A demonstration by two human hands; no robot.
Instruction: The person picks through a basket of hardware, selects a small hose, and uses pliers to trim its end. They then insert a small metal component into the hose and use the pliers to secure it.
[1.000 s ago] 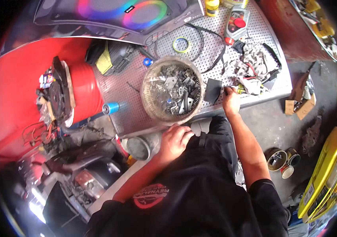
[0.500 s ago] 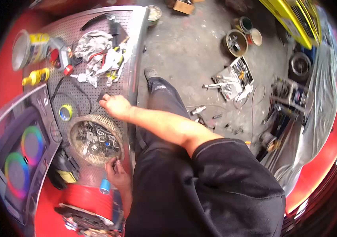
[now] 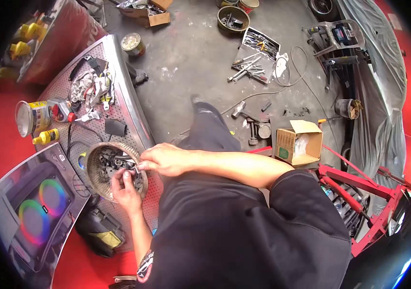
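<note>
A round, ribbed basket (image 3: 93,182) filled with small metal hardware (image 3: 111,163) sits on the perforated bench top. My left hand (image 3: 127,191) reaches over its near side, thumb and fingers pinched just above the pieces. From the right, my right hand (image 3: 163,160) comes across the rim with its fingers closed, the tips close to my left fingertips. Something small and shiny shows between the hands, too small to name. On the bench beyond the basket lies a dark, flat, roughly square piece (image 3: 115,127).
A yellow bottle (image 3: 46,137), a tin can (image 3: 26,118) and crumpled rags (image 3: 88,89) stand or lie farther along the bench. A dark panel with coloured rings (image 3: 32,212) is at left. On the floor are a tool case (image 3: 258,53), a hammer (image 3: 238,110) and a cardboard box (image 3: 287,144).
My right hand has left the dark flat piece, which now lies on the bench, and come to the basket's rim. My left hand has moved from the near rim over the hardware. The view has shifted.
</note>
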